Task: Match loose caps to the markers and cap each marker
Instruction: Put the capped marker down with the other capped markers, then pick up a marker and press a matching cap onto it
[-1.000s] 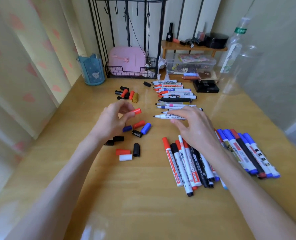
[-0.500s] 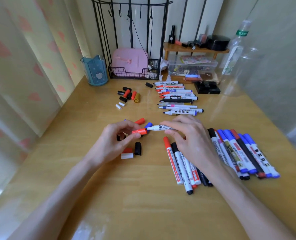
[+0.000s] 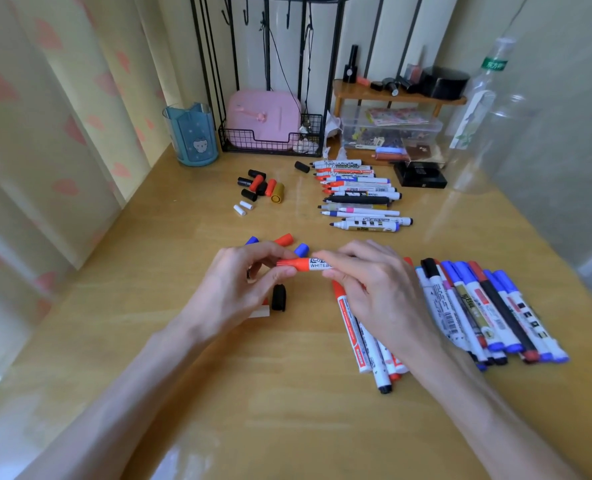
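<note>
Marker (image 3: 319,265) axis runs left-right just above the desk (image 3: 287,393): right hand (image 3: 374,289) grips the barrel, left hand (image 3: 239,289) pinches the red cap (image 3: 292,263) at its left end, so the seating push probably goes rightward along it.

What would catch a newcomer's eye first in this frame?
Two hands meet mid-frame: the left hand pinches a red cap on the end of a white marker held by the right hand. To the right, capped markers fan out; uncapped markers lie in a row farther back.

Soft daylight from the left, glare on table (image 3: 218,427), wide-angle bending at blurred edges
</note>
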